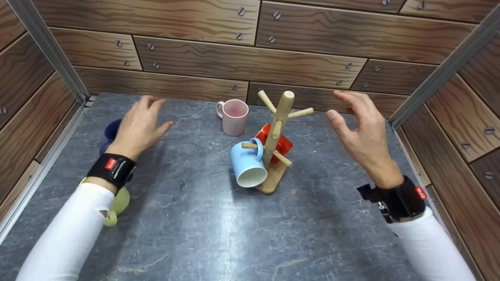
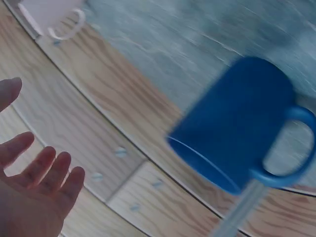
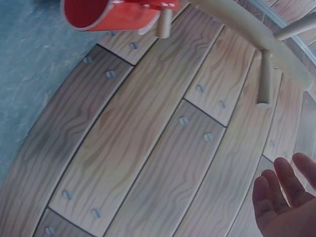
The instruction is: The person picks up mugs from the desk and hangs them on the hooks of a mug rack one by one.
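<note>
In the head view my left hand (image 1: 136, 127) hovers over the left side of the table, fingers relaxed and holding nothing. Partly hidden behind it stands a dark blue mug (image 2: 242, 123), seen whole in the left wrist view. My right hand (image 1: 361, 130) is raised to the right of a wooden mug tree (image 1: 284, 107), fingers apart, touching nothing. A light blue mug (image 1: 244, 162) hangs by its handle from a left peg, mouth tilted down. A red mug (image 1: 287, 145) hangs at the tree's far side, partly covered by the post. Behind it on the table stands a pink mug (image 1: 234, 119).
A yellow-green mug (image 1: 122, 201) is partly hidden under my left forearm. Wood-patterned panels (image 1: 195, 58) wall the grey table (image 1: 187, 234) at the back and sides. Several bare pegs (image 1: 300, 113) stick out from the tree.
</note>
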Motion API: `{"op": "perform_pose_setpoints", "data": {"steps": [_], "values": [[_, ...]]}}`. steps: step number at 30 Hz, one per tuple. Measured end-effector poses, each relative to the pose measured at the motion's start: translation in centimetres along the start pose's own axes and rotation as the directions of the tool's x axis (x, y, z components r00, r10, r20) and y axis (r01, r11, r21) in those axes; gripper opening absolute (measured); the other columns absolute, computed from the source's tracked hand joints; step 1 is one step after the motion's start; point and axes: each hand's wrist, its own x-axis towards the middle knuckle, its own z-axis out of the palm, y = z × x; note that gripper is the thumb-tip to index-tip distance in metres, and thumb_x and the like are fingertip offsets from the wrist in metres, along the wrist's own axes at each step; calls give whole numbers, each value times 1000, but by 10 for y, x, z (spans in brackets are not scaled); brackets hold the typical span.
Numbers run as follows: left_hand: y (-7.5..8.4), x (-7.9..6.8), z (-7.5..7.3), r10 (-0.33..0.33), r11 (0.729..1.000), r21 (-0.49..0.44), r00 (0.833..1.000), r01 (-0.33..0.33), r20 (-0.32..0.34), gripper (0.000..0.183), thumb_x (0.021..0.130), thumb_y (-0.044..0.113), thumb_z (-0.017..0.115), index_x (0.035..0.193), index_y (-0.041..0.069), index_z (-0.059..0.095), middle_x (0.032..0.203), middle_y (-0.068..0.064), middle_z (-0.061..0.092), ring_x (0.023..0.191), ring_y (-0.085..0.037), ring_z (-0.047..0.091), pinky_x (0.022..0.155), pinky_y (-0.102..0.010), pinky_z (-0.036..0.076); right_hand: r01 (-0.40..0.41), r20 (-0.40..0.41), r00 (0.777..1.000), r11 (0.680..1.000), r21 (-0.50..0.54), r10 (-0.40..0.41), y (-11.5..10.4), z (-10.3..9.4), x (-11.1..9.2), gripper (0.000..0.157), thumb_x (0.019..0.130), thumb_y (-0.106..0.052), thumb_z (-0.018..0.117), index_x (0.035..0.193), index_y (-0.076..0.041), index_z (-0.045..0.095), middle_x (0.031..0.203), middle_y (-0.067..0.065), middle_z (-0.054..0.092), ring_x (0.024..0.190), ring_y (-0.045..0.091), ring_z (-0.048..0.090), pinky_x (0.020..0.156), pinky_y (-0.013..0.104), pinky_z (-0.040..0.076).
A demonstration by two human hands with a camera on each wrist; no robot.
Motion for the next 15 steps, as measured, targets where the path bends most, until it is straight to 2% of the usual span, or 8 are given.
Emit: {"op": "perform_pose_setpoints", "data": {"steps": [4, 8, 15], "values": [[-19, -6, -4, -117, 992, 47, 990, 114, 79, 74, 92, 32, 79, 146, -7, 47, 142, -35, 44, 122, -57, 50, 99, -69, 44, -12, 14, 1000, 1000, -21, 13, 8, -1, -8, 38, 94, -17, 73, 131, -7, 70, 125, 9, 69, 109, 23, 62, 93, 22, 44], [-36, -11, -9, -221, 972, 107, 965, 207, 143, 83, 93, 44, 74, 148, -10, 41, 141, -41, 39, 120, -62, 46, 93, -74, 44, -20, 28, 999, 999, -38, 21, 16, -3, -14, 38, 95, -17, 72, 131, -5, 69, 124, 12, 69, 107, 25, 62, 93, 22, 44], [-57, -19, -13, -324, 945, 125, 919, 303, 222, 96, 94, 59, 65, 151, -12, 33, 144, -48, 31, 127, -67, 36, 97, -78, 38, -57, 76, 995, 996, -68, 62, 33, -11, -26, 39, 96, -18, 70, 132, -2, 68, 125, 16, 67, 109, 25, 62, 93, 18, 43]]}}
